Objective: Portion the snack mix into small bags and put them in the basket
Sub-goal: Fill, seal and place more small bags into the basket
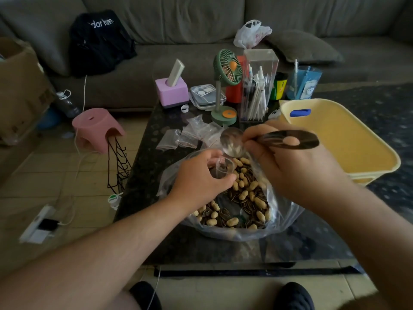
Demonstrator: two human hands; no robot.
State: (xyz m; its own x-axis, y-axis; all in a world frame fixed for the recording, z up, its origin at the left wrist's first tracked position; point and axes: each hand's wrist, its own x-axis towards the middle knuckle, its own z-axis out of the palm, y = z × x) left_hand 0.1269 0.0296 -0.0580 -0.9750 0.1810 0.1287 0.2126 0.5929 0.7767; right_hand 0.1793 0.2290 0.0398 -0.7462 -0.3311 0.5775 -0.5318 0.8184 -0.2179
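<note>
A large clear plastic bag [279,222] of peanuts and striped seeds [245,198] lies open on the dark table. My left hand [199,177] pinches a small clear bag [223,167] open just above the mix. My right hand [290,166] grips a metal spoon [232,142] by its handle, the bowl tilted over the small bag's mouth with a few seeds in it. Several empty small bags [190,135] lie on the table behind. The yellow basket [357,175] stands at the right, and nothing shows inside it.
Behind the bags stand a green desk fan [225,86], a clear pen holder [257,86], a pink block [172,90] and a blue cup [301,83]. A pink stool [96,128] and a black wire rack [118,166] are on the floor at left. A grey sofa [201,23] is behind.
</note>
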